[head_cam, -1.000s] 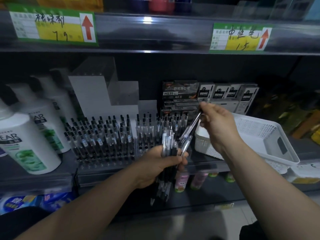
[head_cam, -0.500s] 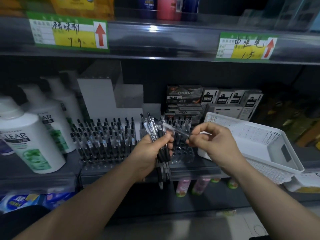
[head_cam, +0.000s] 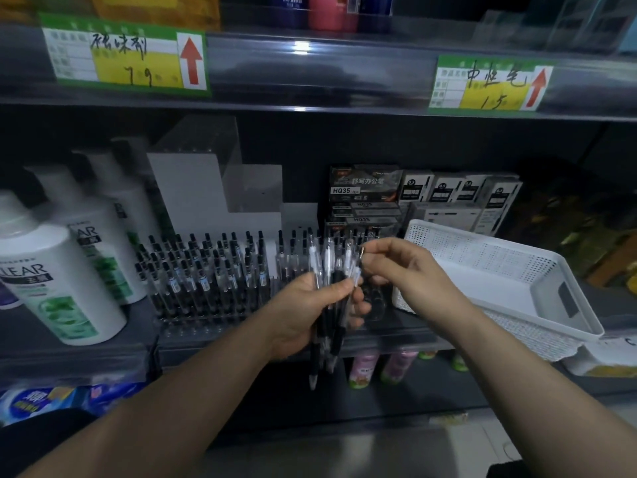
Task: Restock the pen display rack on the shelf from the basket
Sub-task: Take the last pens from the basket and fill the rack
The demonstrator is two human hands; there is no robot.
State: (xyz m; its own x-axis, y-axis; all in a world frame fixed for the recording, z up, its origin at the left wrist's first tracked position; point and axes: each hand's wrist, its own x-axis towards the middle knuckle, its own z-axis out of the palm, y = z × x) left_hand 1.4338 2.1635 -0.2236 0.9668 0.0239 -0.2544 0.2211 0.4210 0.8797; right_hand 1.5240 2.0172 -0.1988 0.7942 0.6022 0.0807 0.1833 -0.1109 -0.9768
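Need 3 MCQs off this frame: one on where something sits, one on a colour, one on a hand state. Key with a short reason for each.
1. Where is the white perforated plastic basket relative to the clear pen display rack?
A) left of it
B) right of it
C) on the shelf above it

2. What colour are the arrows on the green-edged shelf price labels?
A) red
B) blue
C) black

3. What is the left hand doing?
A) hanging open and empty
B) gripping a bundle of clear-barrelled pens with black grips
C) clenched on nothing

Key:
1 B: the basket stands at the right end of the shelf, beyond the rack.
2 A: both arrows are red on white.
3 B: its fingers curl round the bundle, and the right hand pinches a pen top.
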